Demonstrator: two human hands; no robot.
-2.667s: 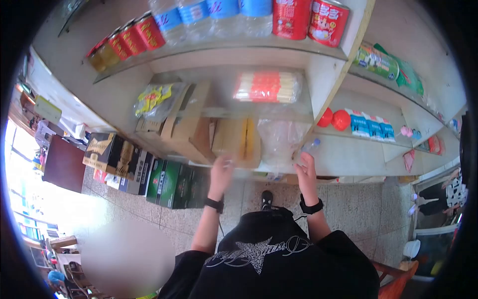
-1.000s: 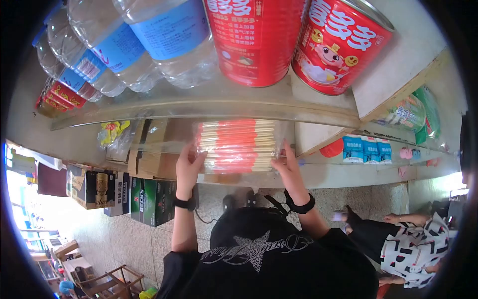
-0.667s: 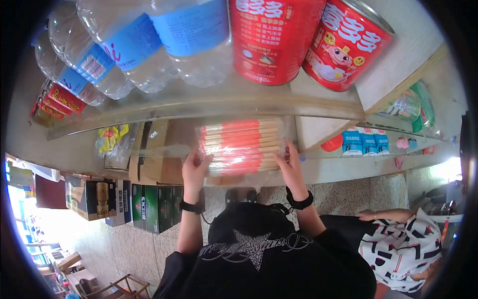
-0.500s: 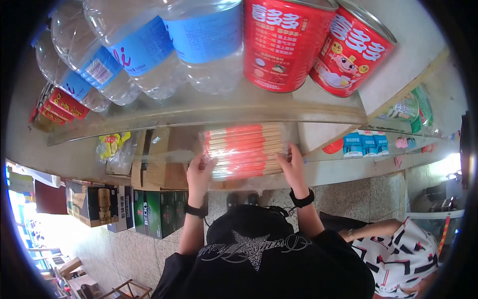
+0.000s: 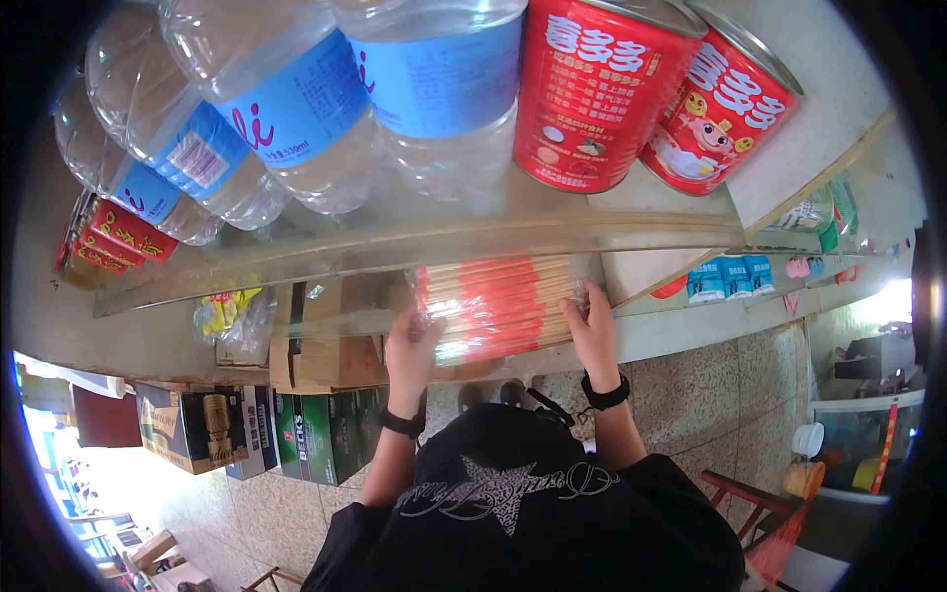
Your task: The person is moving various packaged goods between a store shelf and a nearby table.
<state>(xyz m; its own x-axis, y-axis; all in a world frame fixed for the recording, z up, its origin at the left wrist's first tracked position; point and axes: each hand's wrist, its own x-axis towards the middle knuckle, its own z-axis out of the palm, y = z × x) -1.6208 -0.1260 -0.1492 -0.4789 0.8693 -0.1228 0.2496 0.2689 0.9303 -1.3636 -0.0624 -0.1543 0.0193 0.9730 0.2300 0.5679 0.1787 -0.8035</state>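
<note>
A clear plastic pack of chopsticks [image 5: 498, 306], light wood with red bands, lies level in front of my body, partly under the upper shelf. My left hand [image 5: 410, 353] is closed on its left end, the thumb on top. At the opposite end my right hand [image 5: 593, 331] grips the pack the same way, fingers curled beneath. The undersides of both hands are hidden. Just left of the pack stands an open cardboard box [image 5: 330, 340] on the lower shelf.
Several water bottles [image 5: 444, 89] and two red cans [image 5: 607, 99] stand on the upper shelf [image 5: 395, 242]. Blue packets [image 5: 735, 278] sit at the right. Beer cartons [image 5: 330, 434] are on the floor at left, and a reddish wooden chair [image 5: 774, 533] is at lower right.
The view has shifted slightly, so shelf goods appear larger and lower. Both hands still hold the chopsticks. The person in the patterned garment at lower right is out of view, and a chair shows there.
</note>
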